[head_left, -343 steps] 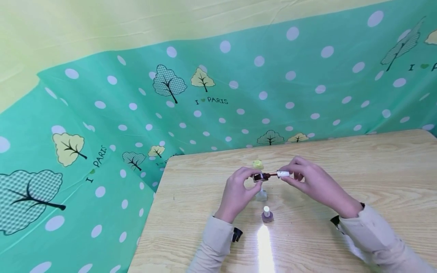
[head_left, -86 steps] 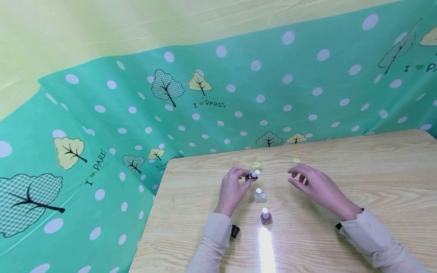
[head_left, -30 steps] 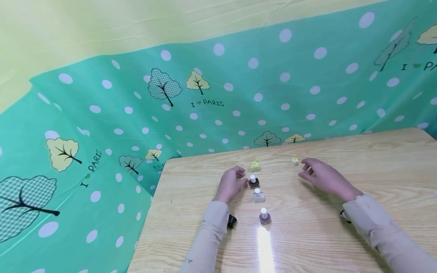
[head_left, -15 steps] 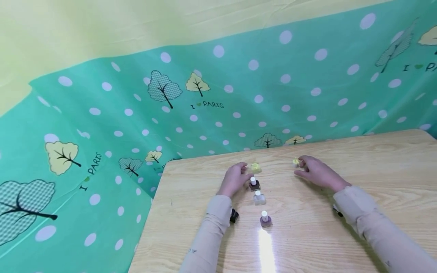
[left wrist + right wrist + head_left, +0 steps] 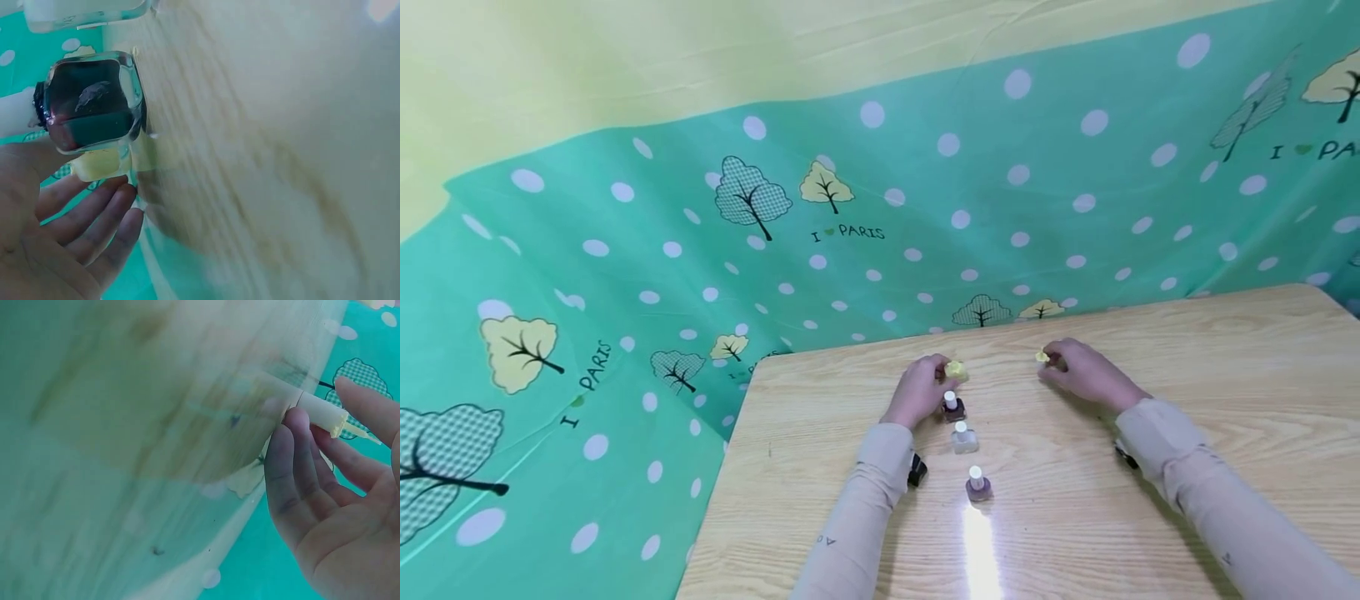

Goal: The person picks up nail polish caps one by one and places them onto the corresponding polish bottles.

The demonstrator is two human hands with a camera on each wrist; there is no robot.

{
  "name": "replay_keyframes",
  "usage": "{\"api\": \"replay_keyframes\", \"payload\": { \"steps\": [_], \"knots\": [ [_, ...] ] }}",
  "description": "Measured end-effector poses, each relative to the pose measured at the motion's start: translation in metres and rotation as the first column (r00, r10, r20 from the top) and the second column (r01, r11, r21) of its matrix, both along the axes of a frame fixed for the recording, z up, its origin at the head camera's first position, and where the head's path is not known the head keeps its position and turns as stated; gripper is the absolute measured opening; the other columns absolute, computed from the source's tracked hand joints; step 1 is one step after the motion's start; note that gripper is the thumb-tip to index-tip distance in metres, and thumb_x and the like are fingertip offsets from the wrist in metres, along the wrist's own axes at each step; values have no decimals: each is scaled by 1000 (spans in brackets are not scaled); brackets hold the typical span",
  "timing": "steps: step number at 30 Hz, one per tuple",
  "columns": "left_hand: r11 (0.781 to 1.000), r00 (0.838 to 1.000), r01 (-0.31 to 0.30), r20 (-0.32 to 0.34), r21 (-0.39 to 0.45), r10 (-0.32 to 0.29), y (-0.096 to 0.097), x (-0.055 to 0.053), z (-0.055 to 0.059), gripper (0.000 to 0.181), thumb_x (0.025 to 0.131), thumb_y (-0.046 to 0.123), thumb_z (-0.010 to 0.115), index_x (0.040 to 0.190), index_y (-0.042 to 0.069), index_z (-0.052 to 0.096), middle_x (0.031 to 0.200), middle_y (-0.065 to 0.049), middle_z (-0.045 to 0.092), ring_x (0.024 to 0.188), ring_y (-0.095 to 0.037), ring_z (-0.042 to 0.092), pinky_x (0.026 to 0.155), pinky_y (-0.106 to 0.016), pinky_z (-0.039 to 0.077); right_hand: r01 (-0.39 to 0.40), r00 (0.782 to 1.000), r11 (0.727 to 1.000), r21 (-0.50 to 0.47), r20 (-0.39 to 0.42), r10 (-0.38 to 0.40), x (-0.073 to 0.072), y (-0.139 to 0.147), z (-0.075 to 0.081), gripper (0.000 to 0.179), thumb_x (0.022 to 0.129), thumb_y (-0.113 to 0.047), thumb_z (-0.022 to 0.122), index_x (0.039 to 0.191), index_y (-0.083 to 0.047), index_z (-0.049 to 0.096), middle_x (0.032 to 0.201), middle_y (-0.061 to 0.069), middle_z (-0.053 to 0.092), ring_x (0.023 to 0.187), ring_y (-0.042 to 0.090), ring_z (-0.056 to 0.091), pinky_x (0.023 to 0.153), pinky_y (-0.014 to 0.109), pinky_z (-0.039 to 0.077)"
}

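At the far end of a row of nail polish bottles, my left hand (image 5: 919,390) has its fingertips right at a yellow nail polish bottle (image 5: 957,372). In the left wrist view its fingers reach behind that bottle, and a dark red nail polish bottle (image 5: 94,103) hides the thumb tip; whether they grip, I cannot tell. Farther right, my right hand (image 5: 1084,372) is around a white nail polish cap (image 5: 319,411) standing with its yellow brush upward. Fingers are at one side of the cap, and the thumb is held a little apart on the other.
Nearer me stand a clear-whitish nail polish bottle (image 5: 966,440) and a purple one (image 5: 978,487), both white-capped. The wooden table (image 5: 820,433) ends at a green dotted curtain (image 5: 850,275) behind and to the left.
The dark red bottle, earlier held with its brush cap pulled out, now stands capped on the table. The left hand has moved to the yellow bottle, the right hand to the standing cap.
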State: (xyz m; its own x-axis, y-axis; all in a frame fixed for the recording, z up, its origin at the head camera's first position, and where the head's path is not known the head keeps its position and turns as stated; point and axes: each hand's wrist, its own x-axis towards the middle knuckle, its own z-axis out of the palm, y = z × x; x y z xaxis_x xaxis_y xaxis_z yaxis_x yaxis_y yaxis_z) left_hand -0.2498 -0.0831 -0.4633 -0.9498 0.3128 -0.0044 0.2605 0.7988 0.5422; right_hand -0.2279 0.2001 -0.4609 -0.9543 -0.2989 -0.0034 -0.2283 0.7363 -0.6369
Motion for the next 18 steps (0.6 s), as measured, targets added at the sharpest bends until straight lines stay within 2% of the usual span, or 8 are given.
{"api": "replay_keyframes", "payload": {
  "steps": [8, 13, 18],
  "knots": [
    [997, 998, -55, 3, 50, 55, -2, 1, -2, 29, 93, 24, 70, 118, 8, 68, 95, -1, 68, 83, -11, 61, 77, -28, 54, -3, 1000, 1000, -1, -12, 3, -4, -5, 1, 20, 95, -14, 65, 102, 5, 64, 95, 16, 65, 85, 27, 61, 78, 47, 54],
    [997, 998, -59, -18, 52, 60, -5, 1, -3, 28, 92, 23, 71, 116, 7, 69, 92, 0, 68, 79, -10, 60, 74, -26, 54, -8, 1000, 1000, 15, -11, 8, -6, -5, 1, 13, 95, -12, 65, 89, -1, 63, 86, 11, 62, 76, 22, 56, 68, 39, 50],
    [996, 997, -68, -26, 56, 70, -10, 5, 1, 28, 91, 22, 73, 115, 8, 69, 97, -2, 70, 83, -10, 62, 77, -26, 55, -5, 1000, 1000, 30, 11, 4, -4, -6, 1, 13, 95, -13, 65, 91, -1, 65, 87, 11, 66, 77, 22, 59, 69, 40, 52]
  ]
}}
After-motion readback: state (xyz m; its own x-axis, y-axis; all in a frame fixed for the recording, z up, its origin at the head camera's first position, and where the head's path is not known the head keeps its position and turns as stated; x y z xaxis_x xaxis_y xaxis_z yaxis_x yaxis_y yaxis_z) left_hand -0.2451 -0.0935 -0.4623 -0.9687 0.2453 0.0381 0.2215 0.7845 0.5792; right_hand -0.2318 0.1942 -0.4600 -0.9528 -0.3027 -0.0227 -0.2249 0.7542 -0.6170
